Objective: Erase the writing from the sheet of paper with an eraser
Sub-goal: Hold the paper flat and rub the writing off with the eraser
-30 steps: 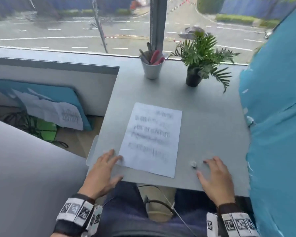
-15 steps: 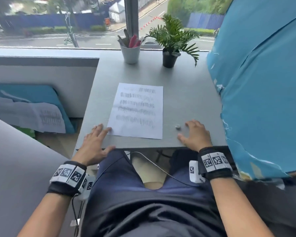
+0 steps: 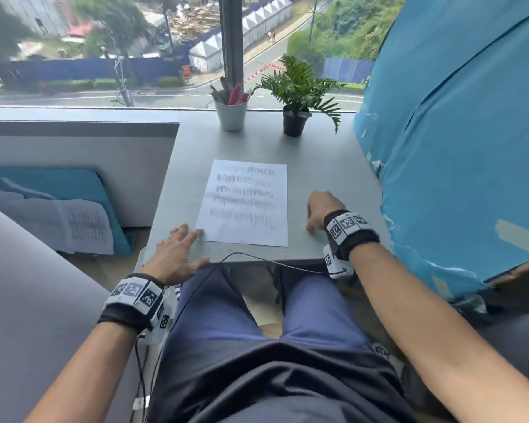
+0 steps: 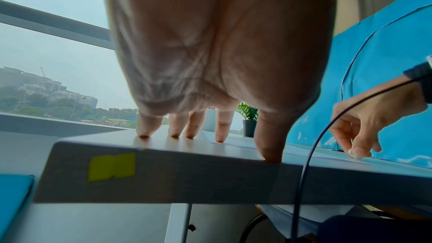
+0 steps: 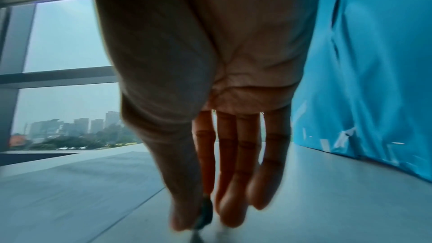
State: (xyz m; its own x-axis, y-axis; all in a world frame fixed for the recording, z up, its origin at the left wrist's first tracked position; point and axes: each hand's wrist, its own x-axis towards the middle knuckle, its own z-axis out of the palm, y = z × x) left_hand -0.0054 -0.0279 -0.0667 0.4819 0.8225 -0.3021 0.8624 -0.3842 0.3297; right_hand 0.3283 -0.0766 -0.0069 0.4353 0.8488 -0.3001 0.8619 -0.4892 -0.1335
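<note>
A white sheet of paper [image 3: 248, 203] with several rows of smudged pencil writing lies flat on the grey table [image 3: 327, 166]. My left hand [image 3: 177, 251] rests flat on the table's near edge, fingers straight, its index fingertip on the sheet's lower left corner. My right hand [image 3: 309, 219] sits just right of the sheet with its fingers curled down. In the left wrist view it pinches a small white eraser [image 4: 355, 153] against the table between thumb and fingertips. The head view hides the eraser under that hand; the right wrist view shows the eraser [image 5: 205, 210] blurred beside the thumb.
A white cup of pens [image 3: 231, 116] and a small potted plant [image 3: 297, 96] stand at the table's far edge by the window. A blue covered panel [image 3: 455, 148] bounds the right side. A thin black cable [image 3: 257, 257] hangs across the table's near edge over my lap.
My right hand has closed round the eraser, which earlier lay loose beside its fingertips. The left hand has stayed at the sheet's corner. The head view has tilted upward.
</note>
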